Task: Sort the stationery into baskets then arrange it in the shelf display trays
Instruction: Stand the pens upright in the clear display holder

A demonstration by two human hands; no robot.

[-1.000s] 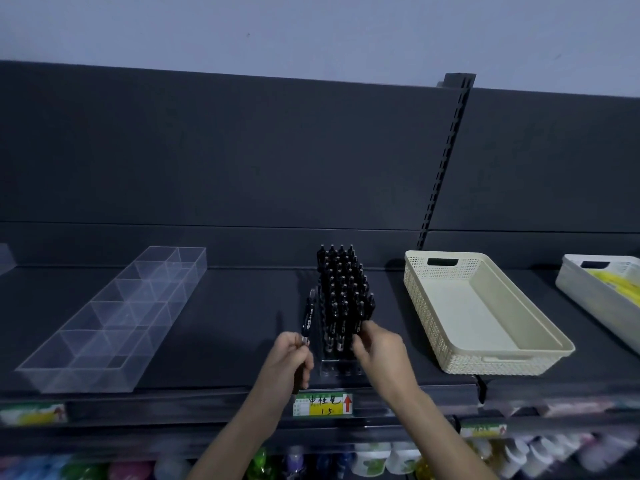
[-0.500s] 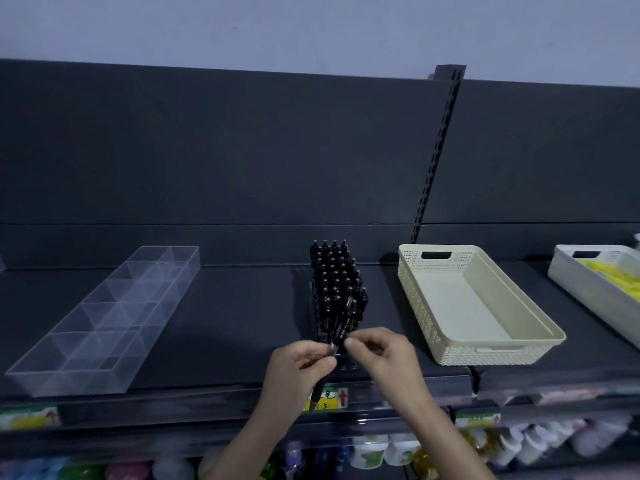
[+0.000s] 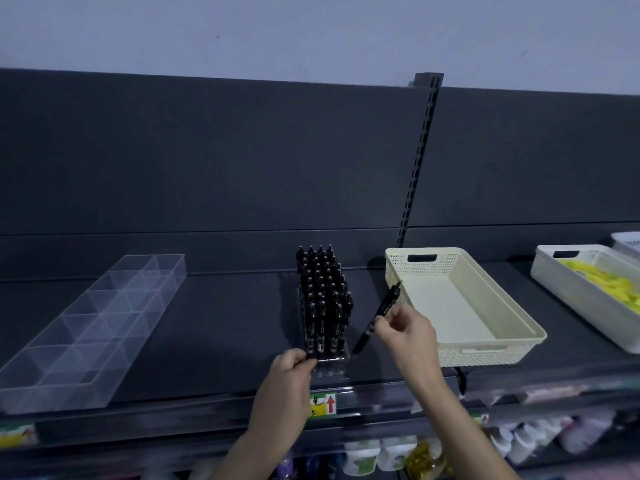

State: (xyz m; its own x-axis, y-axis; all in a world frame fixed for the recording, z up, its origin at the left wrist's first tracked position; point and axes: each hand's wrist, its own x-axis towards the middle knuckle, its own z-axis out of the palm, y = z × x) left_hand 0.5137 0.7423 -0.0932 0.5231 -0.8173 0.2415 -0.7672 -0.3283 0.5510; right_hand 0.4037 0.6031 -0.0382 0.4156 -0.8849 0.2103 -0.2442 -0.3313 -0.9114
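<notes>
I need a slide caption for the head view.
Right hand holds a black pen beside the pen tray; left hand at its corner.

We see it all from one wide camera on the person's head, which looks forward and a little down at the dark shelf [image 3: 214, 341] from close by, so near that the left hand [image 3: 294, 367] and the right hand [image 3: 407, 329] reach in from the bottom edge.

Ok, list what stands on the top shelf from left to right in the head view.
Clear divided tray → stand of black pens → cream basket → white basket holding yellow items.
</notes>
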